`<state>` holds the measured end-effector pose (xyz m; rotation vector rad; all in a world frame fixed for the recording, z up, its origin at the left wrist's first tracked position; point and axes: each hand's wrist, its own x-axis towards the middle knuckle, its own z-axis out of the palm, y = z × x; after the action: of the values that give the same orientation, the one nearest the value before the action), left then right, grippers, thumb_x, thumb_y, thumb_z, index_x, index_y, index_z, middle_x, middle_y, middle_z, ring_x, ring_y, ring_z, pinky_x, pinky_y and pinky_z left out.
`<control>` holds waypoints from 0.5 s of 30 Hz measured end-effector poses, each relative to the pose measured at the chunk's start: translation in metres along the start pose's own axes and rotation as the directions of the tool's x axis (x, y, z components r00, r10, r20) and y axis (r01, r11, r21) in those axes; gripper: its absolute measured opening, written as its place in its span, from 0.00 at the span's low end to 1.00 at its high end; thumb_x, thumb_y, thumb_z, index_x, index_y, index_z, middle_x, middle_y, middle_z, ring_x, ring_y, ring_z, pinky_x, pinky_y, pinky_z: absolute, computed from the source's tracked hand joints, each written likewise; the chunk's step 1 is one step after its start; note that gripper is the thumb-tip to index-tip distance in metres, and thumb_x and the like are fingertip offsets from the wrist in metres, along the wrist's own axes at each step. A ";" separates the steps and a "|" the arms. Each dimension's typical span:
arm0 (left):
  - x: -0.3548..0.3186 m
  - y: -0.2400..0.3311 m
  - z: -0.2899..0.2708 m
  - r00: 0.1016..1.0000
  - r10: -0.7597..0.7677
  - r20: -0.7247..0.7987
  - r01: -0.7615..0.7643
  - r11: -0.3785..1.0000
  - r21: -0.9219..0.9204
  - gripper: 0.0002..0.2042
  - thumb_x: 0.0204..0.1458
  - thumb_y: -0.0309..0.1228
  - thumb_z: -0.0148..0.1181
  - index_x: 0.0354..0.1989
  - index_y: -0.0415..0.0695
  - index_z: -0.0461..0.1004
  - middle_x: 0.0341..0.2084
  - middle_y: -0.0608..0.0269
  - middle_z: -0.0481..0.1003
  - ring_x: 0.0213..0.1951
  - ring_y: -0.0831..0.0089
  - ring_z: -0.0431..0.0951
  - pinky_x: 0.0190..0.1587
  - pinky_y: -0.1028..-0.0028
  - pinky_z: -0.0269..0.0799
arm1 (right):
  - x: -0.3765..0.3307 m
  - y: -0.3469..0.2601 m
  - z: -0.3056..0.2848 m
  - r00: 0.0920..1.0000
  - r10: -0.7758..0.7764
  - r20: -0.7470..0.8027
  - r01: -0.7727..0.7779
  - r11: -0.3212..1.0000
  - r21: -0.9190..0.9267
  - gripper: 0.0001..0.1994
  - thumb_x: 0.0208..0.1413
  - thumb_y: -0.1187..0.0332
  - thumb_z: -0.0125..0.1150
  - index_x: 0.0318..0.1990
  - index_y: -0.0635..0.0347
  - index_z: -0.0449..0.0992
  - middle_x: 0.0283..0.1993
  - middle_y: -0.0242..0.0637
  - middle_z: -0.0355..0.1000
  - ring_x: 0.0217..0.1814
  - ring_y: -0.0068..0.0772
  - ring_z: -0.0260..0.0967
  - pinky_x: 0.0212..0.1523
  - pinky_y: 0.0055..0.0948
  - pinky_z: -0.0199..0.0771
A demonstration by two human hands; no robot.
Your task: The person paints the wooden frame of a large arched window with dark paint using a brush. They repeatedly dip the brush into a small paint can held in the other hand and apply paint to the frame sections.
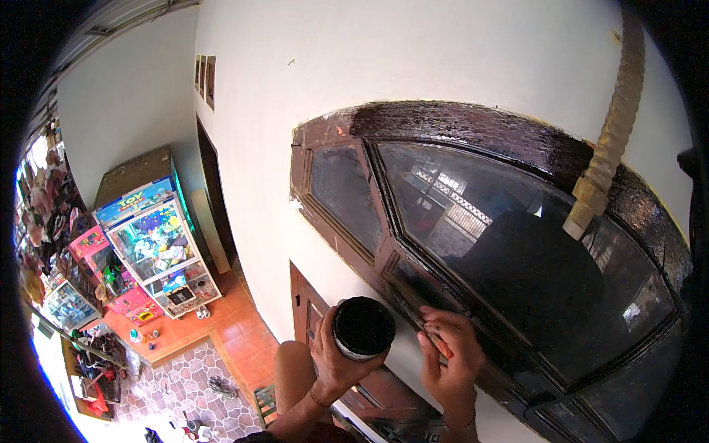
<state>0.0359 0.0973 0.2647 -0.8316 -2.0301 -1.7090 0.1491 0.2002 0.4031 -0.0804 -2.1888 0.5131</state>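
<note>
My left hand point(332, 369) is wrapped round a round can of dark paint point(363, 327), held with its open top toward me. In my right hand point(456, 362) is a paintbrush with an orange handle point(442, 345). Its bristle end points up and left, close to the lower rail of the brown wooden window frame point(458, 292); whether it touches the wood I cannot tell. Much of the frame looks dark and glossy, while the left section point(332, 230) is duller brown. Dark glass panes point(517, 251) fill the frame and show reflections.
A ribbed pipe-like pole point(617, 125) hangs in front of the window at the right. Below stand a brown door point(306, 292) and, at the left, a claw machine point(159, 244) on orange tiles point(236, 306). A bare knee point(294, 373) shows beside my left hand.
</note>
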 end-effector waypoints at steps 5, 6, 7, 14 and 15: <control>-0.001 -0.002 -0.005 1.000 -0.021 0.018 0.020 0.999 0.045 0.52 0.28 0.43 0.84 0.64 0.37 0.59 0.51 0.48 0.72 0.52 0.50 0.75 0.53 0.54 0.73 | 0.006 0.007 0.013 0.998 -0.061 0.008 0.061 0.998 -0.021 0.12 0.55 0.81 0.65 0.45 0.64 0.72 0.49 0.47 0.75 0.49 0.42 0.78 0.45 0.33 0.80; -0.001 -0.002 -0.005 1.000 -0.016 0.009 0.016 0.999 0.034 0.52 0.28 0.43 0.84 0.64 0.37 0.59 0.51 0.48 0.72 0.52 0.50 0.75 0.54 0.54 0.72 | 0.007 0.009 0.014 0.999 -0.041 0.029 0.042 0.999 -0.023 0.12 0.55 0.81 0.65 0.45 0.63 0.72 0.49 0.47 0.75 0.49 0.43 0.78 0.45 0.33 0.81; -0.002 -0.004 -0.005 1.000 -0.010 0.002 0.010 1.000 0.014 0.52 0.28 0.43 0.84 0.64 0.38 0.59 0.51 0.48 0.72 0.52 0.50 0.75 0.54 0.54 0.72 | 0.008 0.011 0.016 0.997 -0.070 0.027 0.071 0.997 -0.033 0.12 0.55 0.82 0.65 0.45 0.64 0.72 0.49 0.47 0.75 0.49 0.43 0.78 0.45 0.34 0.81; -0.020 -0.033 0.001 0.996 0.011 -0.083 -0.014 0.999 -0.044 0.56 0.25 0.45 0.85 0.65 0.37 0.58 0.54 0.47 0.72 0.55 0.51 0.75 0.57 0.55 0.72 | 0.008 0.013 0.016 0.995 -0.052 0.081 0.060 0.994 -0.094 0.11 0.57 0.80 0.63 0.45 0.64 0.71 0.47 0.47 0.74 0.45 0.44 0.78 0.42 0.36 0.79; -0.025 -0.042 0.002 0.994 0.021 -0.107 -0.027 0.998 -0.054 0.57 0.25 0.45 0.86 0.65 0.37 0.58 0.54 0.47 0.72 0.55 0.52 0.76 0.58 0.56 0.72 | 0.008 0.012 0.013 0.994 -0.030 0.103 0.041 0.994 -0.103 0.10 0.57 0.80 0.63 0.45 0.64 0.71 0.46 0.47 0.74 0.45 0.44 0.77 0.42 0.36 0.79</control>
<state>0.0285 0.0904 0.2165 -0.7625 -1.9035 -1.7649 0.1322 0.2085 0.3975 -0.0734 -2.3113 0.3898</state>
